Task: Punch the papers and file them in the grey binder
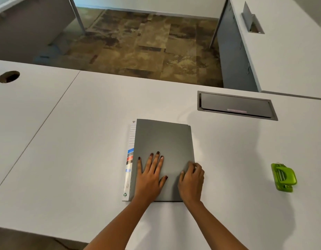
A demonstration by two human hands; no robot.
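The grey binder [163, 138] lies closed on the white desk [84, 141], its white labelled spine strip along the left side. My left hand [149, 175] rests flat on the lower part of the cover, fingers spread and straight. My right hand [191, 181] sits at the binder's right edge with its fingers curled round the edge of the cover. A green hole punch [283, 177] stands on the desk well to the right of both hands. No loose papers are visible.
A grey cable hatch [235, 105] is set into the desk behind the binder. A round cable hole [8, 76] is at the far left. Another desk [286, 51] adjoins at the right, and carpeted floor lies beyond the far edge.
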